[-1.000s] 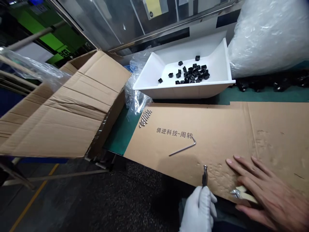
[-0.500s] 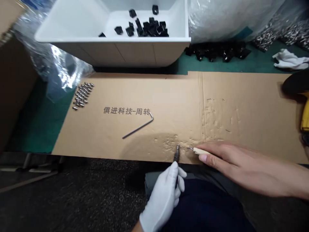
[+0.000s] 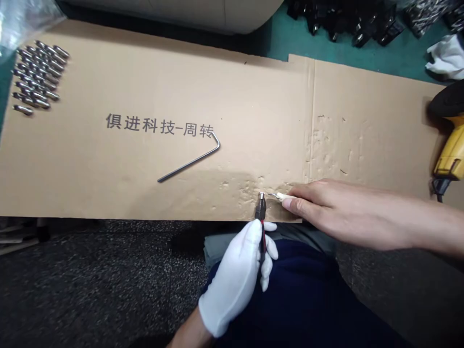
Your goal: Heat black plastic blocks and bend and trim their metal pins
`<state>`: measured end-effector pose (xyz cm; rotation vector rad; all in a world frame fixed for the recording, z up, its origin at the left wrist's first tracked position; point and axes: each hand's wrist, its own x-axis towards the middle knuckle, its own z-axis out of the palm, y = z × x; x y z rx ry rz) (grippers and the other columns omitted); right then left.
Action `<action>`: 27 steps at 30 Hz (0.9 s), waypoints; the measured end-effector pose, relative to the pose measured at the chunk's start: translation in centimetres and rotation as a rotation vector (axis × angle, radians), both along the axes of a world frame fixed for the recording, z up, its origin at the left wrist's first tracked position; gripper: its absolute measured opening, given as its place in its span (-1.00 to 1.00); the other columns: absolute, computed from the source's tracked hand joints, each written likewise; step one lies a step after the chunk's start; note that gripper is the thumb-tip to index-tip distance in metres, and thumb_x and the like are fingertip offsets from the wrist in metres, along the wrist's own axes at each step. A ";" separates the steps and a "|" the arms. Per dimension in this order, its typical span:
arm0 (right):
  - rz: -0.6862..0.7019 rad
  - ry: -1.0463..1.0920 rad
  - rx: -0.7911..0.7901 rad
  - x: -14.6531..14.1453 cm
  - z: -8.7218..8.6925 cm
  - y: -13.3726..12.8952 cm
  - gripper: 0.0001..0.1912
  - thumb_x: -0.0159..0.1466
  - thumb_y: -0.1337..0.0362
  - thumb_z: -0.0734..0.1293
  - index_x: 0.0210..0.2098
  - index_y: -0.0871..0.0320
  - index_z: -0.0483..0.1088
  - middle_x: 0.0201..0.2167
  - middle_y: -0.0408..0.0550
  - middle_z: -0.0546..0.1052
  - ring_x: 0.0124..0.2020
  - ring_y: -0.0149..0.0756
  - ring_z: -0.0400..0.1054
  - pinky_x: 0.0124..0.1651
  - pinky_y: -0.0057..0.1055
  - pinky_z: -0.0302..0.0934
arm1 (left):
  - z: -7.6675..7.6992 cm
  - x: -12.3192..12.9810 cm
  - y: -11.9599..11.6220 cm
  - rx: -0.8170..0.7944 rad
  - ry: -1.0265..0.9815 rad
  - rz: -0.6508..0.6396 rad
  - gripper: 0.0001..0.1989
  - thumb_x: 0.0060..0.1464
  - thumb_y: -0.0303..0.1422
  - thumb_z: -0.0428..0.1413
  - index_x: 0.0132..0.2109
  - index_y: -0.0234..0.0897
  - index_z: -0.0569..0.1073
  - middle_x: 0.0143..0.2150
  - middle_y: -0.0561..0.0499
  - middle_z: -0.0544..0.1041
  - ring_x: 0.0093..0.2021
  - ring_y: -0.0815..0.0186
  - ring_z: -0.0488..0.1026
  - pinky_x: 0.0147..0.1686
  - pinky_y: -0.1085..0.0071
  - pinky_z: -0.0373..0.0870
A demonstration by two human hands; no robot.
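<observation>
My left hand (image 3: 235, 275), in a white glove, is closed around a pair of pliers (image 3: 261, 212) with dark jaws and a bit of red on the handle. Between the jaws sits a small shiny metal piece (image 3: 261, 195). My bare right hand (image 3: 319, 208) grips a pale-handled pick (image 3: 283, 196) whose thin metal tip points left, close to the metal piece; whether they touch I cannot tell. Both tools are above the front edge of a printed cardboard sheet (image 3: 145, 87). Left of them an Allen key (image 3: 190, 162) lies on the cardboard.
Several shiny metal pins (image 3: 39, 75) lie grouped at the far left. A yellow and black power tool (image 3: 449, 150) is at the right edge. Behind the cardboard are a bin (image 3: 188, 12), black parts (image 3: 348, 21), metal pieces (image 3: 424, 14) and a white cloth (image 3: 447, 55).
The view has tilted down and come closer, so the bin's inside has left the picture. The pick's tip is now nearer the metal piece in the pliers. Both hands keep their tools.
</observation>
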<state>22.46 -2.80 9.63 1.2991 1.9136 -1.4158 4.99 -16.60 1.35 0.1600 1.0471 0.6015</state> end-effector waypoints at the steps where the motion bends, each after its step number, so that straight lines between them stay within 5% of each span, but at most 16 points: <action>1: 0.004 -0.009 -0.005 -0.2 0.0 0.1 -0.56 0.48 0.08 0.09 -0.36 0.10 0.45 -0.40 -0.10 0.59 -0.40 -0.26 0.44 -0.33 -0.36 0.24 | 0.2 0.1 0.1 -0.011 0.008 0.002 -0.44 0.25 0.11 -0.01 0.03 -0.31 0.43 -0.43 0.04 0.47 -0.65 0.45 0.28 -0.70 0.51 0.25; 19: 0.067 -0.130 -0.003 -1.3 -0.6 1.0 -0.53 0.47 0.02 0.08 -0.37 0.11 0.45 -0.43 -0.07 0.58 -0.42 -0.22 0.45 -0.35 -0.30 0.26 | -0.2 0.3 0.4 -0.149 -0.081 0.024 -0.40 0.23 0.10 0.02 0.12 -0.32 0.39 -0.46 0.11 0.39 -0.65 0.49 0.19 -0.73 0.55 0.19; 27: 0.089 -0.144 0.030 -1.3 -0.6 0.8 -0.49 0.46 -0.01 0.10 -0.48 0.12 0.40 -0.54 -0.09 0.51 -0.53 -0.28 0.37 -0.47 -0.33 0.16 | -2.1 -0.6 -0.3 -0.224 -0.311 0.014 -0.51 0.13 0.00 0.16 0.07 -0.22 0.43 -0.41 0.08 0.47 -0.62 0.47 0.29 -0.61 0.50 0.28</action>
